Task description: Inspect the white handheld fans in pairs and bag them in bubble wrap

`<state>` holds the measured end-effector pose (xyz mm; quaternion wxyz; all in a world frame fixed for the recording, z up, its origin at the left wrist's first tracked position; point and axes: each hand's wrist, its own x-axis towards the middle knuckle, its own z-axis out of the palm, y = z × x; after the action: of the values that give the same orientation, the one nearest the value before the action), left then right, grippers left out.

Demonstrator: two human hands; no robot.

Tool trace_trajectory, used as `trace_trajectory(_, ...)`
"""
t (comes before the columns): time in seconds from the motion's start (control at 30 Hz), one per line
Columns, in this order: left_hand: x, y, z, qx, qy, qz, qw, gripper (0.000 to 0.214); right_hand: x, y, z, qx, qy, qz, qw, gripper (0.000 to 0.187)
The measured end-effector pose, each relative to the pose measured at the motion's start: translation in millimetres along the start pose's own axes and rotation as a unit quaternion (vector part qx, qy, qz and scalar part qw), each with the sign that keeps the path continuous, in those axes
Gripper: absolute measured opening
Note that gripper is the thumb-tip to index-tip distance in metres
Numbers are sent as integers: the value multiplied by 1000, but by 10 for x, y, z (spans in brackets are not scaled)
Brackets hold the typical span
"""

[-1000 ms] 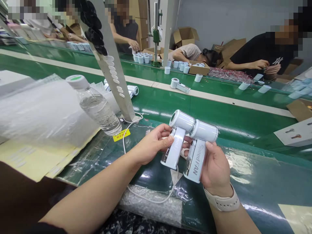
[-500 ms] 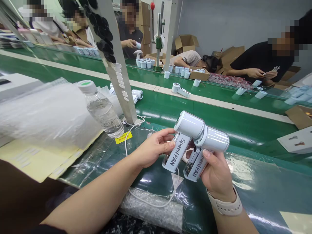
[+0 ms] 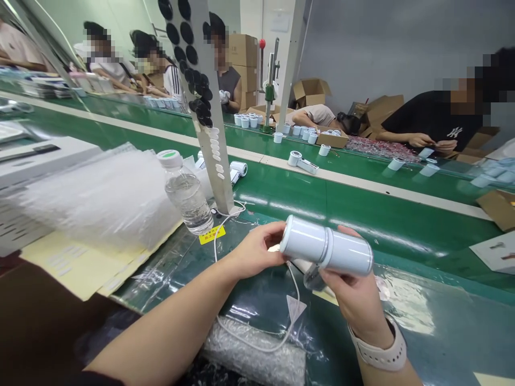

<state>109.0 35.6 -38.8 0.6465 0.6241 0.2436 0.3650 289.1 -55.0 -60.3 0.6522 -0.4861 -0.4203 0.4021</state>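
Observation:
Two light-blue handheld fans are held end to end in front of me, over the near side of the green bench. My left hand (image 3: 263,249) is closed around the left handheld fan (image 3: 304,238), by its underside. The right handheld fan (image 3: 349,252) is gripped by my right hand (image 3: 354,292), thumb below its barrel and fingers behind. Both handles point down and away; they are mostly hidden, with a blurred part showing under the barrels. A white cable (image 3: 273,348) with a triangular tag (image 3: 295,309) loops on the bench below.
A water bottle (image 3: 187,193) stands beside a metal post (image 3: 219,161) to the left, near a stack of translucent bags (image 3: 96,198). Bubble wrap (image 3: 257,348) lies at the near edge. Another fan (image 3: 301,162) rests across the bench, where several people work among light-blue cups (image 3: 278,138).
Both fans have been turned in my hands, so the printed handles have swung out of sight and the barrels lie in line. The view has shifted slightly left and up.

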Motion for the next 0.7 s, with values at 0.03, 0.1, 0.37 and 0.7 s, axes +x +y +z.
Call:
trace_trajectory(0.03,-2,11,-7,27,3,20,999,37,-4,-14,-12,-38,-12,-30,999,76)
trace_trajectory(0.1,-7,21,-19,82,12,80,993,29,-7,-49,-27,-88,-50,-103,989,76)
trace_trajectory(0.37,-46,15,-47,220,40,275,935,18,-7,-167,-46,-178,-112,-252,945,53)
trace_trajectory(0.7,1,1,-15,203,-37,68,976,53,55,14,-105,-232,-67,-191,951,73)
